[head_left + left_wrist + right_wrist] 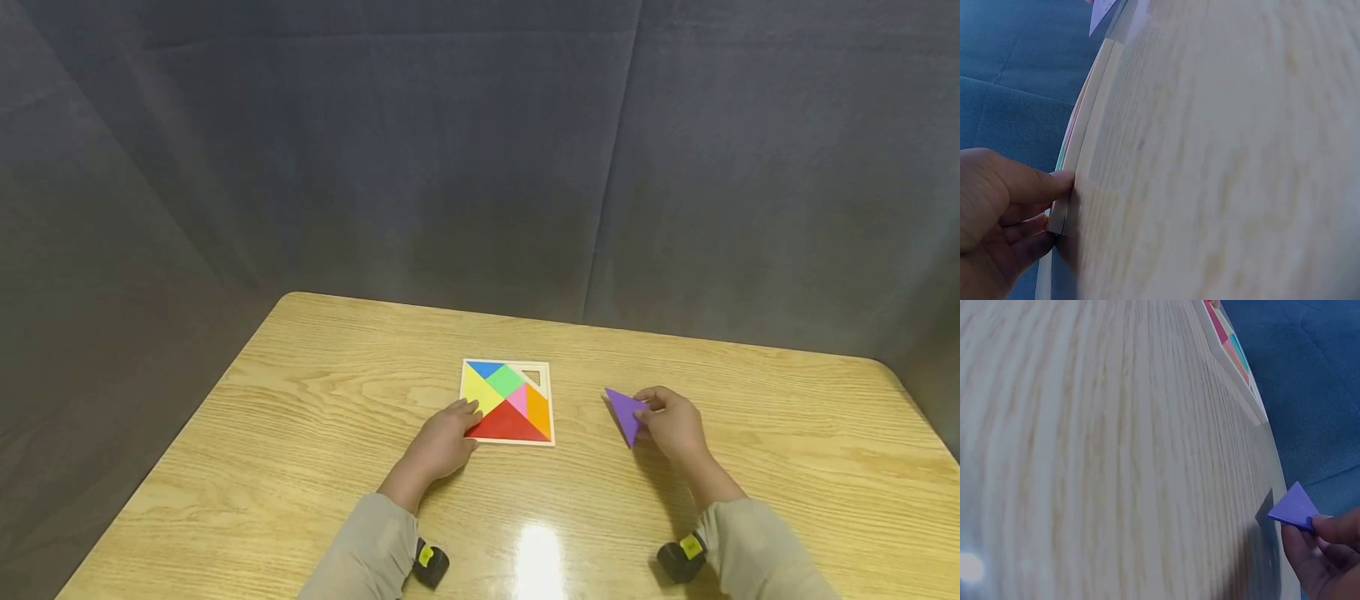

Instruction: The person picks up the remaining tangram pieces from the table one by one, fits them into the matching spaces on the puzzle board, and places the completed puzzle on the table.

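A square wooden tangram tray (552, 410) lies flat on the table, filled with red (510, 425), yellow (476, 387), green (505, 381), blue (483, 367), pink (518, 399) and orange (537, 412) pieces. Its upper right corner shows bare wood with a small triangular cut-out. My left hand (441, 443) grips the tray's near left corner; in the left wrist view the thumb (1057, 182) presses its near edge. To the right of the tray, my right hand (675, 425) pinches a purple triangle piece (622, 412) between thumb and fingers, tilted above the table.
The wooden table (315, 383) has rounded far corners, and a dark cloth curtain (450, 167) hangs behind it. A black camera (431, 567) is worn at the left wrist and another black camera (681, 560) at the right. Light glares off the near tabletop.
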Available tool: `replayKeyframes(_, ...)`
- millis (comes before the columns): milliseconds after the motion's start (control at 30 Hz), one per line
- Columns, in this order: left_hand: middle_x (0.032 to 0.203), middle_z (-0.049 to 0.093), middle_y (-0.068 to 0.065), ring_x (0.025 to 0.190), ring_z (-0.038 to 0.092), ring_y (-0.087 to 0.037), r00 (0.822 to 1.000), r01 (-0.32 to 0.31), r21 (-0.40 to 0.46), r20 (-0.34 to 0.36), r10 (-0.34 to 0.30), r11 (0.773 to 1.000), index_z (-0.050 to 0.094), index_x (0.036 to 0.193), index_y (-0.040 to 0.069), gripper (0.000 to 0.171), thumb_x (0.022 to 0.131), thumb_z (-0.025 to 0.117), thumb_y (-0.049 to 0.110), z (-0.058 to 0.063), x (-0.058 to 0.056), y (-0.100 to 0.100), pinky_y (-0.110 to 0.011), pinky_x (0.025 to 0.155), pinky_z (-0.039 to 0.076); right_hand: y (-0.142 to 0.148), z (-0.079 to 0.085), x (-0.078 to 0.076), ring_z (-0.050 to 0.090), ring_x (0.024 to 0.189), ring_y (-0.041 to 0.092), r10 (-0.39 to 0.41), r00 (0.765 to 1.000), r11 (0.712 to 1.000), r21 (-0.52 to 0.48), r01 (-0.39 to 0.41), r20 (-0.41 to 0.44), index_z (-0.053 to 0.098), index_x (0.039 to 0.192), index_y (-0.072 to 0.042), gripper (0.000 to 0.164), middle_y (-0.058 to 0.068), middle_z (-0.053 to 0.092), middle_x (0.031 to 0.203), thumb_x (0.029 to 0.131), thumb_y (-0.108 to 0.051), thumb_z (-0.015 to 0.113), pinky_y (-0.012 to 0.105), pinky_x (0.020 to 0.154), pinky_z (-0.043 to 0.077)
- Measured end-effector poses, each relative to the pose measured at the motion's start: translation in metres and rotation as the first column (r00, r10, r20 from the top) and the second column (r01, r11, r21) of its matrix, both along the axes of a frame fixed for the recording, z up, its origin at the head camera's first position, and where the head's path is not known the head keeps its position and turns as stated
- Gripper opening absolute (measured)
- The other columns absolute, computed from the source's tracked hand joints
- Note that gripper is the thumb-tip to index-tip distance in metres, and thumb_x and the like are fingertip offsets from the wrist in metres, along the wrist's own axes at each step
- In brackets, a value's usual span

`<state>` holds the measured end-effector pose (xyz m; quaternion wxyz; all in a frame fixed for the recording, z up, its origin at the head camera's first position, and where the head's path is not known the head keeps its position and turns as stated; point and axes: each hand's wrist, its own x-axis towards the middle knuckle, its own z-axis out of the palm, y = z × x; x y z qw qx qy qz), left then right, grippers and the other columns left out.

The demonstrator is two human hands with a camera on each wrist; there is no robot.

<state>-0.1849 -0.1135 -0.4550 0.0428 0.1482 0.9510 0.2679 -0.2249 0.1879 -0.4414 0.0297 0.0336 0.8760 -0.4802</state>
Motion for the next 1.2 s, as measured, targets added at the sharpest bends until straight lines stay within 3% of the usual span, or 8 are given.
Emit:
replayKeyframes(233, 0.129, 0.041, -0.010, 0.123, 0.030, -0.024, 1.000, -0.005, -0.009, 0.011, 0.005, 1.000, 0.051, 0.119, -0.002, 0.039, 0.081, 0.055, 0.007, 0.000, 0.000, 0.000, -0.035, 0.099, 0.026, -0.011, 0.002, -0.004, 0.056, 0.067, 0.014, 0.018, 1.000, 0.999, -0.037, -0.018, -0.016, 0.053, 0.104, 0.009, 0.022, 0.021, 0.046, 0.096, 0.082, 0.005, 0.049, 0.025, 0.060, 0.052)
replayKeyframes(1200, 0.127, 0.043, -0.010, 0.121, 0.033, -0.024, 0.999, 0.003, -0.028, -0.034, -0.004, 1.000, 0.053, 0.117, -0.002, 0.038, 0.079, 0.057, 0.006, -0.004, -0.001, 0.000, -0.034, 0.098, 0.029, -0.037, 0.012, -0.018, 0.056, 0.065, 0.018, 0.047, 0.999, 0.994, -0.101, -0.048, -0.010, 0.054, 0.102, 0.008, 0.020, 0.019, 0.046, 0.093, 0.082, 0.006, 0.049, 0.032, 0.061, 0.052)
